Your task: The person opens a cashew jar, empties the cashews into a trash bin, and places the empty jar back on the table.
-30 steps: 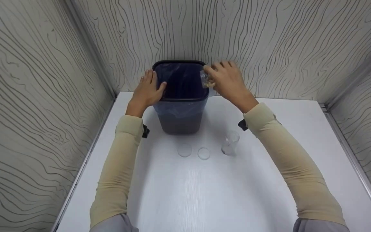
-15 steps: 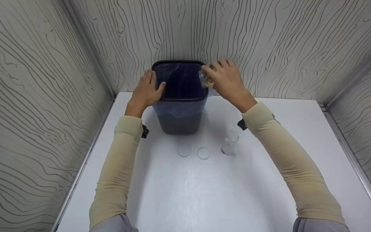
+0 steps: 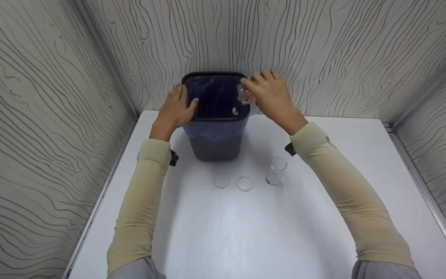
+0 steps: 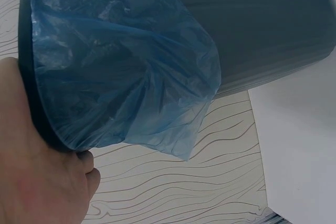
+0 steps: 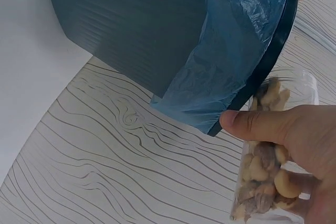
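Note:
A dark bin [image 3: 217,143] lined with a blue bag [image 4: 121,66] stands at the back of the white table [image 3: 246,232]. My left hand [image 3: 176,108] grips the bin's left rim, thumb inside. My right hand [image 3: 271,95] holds a clear jar of nuts [image 5: 270,150] tipped over the bin's right rim [image 5: 262,77]. A nut [image 3: 235,111] is falling inside the bin. In the left wrist view my left hand [image 4: 37,182] lies against the black rim.
Two clear round lids [image 3: 222,180] [image 3: 244,184] lie in front of the bin. An upright clear jar [image 3: 276,171] stands to their right. Patterned walls [image 3: 33,116] close the table on three sides.
The jar in my right hand has tipped further over the bin, and a nut now drops from it. My left hand has stayed on the rim.

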Available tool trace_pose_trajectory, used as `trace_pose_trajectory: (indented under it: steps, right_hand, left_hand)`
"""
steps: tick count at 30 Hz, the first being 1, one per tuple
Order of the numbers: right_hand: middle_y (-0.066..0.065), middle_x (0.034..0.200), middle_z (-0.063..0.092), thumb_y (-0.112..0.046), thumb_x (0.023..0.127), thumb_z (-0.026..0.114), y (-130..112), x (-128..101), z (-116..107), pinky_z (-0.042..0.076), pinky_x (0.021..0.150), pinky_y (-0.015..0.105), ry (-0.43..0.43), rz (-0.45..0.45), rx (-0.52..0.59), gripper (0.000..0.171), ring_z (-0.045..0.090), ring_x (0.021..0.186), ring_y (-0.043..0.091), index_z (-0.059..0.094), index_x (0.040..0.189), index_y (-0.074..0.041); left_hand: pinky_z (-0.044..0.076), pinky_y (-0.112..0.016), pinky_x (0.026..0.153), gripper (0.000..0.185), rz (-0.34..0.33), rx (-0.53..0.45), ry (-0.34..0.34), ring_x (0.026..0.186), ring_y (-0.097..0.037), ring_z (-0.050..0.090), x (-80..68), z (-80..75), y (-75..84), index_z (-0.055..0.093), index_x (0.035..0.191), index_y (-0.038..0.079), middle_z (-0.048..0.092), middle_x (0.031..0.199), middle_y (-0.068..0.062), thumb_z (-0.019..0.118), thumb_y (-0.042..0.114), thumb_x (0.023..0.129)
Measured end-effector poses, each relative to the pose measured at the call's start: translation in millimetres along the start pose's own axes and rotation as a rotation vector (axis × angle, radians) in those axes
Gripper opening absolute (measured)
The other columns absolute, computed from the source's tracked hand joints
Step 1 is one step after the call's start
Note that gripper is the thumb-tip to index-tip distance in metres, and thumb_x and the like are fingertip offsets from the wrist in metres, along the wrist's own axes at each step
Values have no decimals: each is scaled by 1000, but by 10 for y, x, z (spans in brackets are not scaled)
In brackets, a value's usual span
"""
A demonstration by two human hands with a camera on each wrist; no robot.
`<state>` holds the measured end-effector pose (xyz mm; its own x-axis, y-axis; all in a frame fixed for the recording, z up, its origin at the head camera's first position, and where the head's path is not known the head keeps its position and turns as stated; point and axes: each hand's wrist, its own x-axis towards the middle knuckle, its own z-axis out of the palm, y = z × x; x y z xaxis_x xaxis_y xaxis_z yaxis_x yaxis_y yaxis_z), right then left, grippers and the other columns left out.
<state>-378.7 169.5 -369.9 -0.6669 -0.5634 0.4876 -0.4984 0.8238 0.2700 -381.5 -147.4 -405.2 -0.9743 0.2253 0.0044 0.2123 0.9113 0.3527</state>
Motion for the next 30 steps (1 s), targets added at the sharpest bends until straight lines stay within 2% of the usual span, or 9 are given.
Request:
trace_pose_trajectory:
  steps: [8,17,30]
  right_hand:
    - [15,136,66,-16,86,91,-16,0,-7,48,112,57,-33,7,5,71,60,126,43,56,147,-20]
    - [15,138,65,-12,86,90,-10,-13,-8,47,114,58,-49,15,16,71,60,126,43,55,147,-19]
    - [15,132,67,-8,86,89,-15,-32,7,49,110,57,21,-9,-10,67,60,122,42,57,144,-19]
  left_hand:
    - [1,-47,138,80,3,2,4,168,-32,-7,-13,-4,-5,2,170,-1,-6,180,-18,24,53,115]
    - [-2,-46,138,80,2,4,-10,168,-31,-9,-6,8,-4,-1,170,0,-8,180,-17,23,54,115]
    - [0,-46,138,80,12,-6,4,168,-33,-6,-31,6,-5,2,170,-1,-5,180,-18,25,53,115]
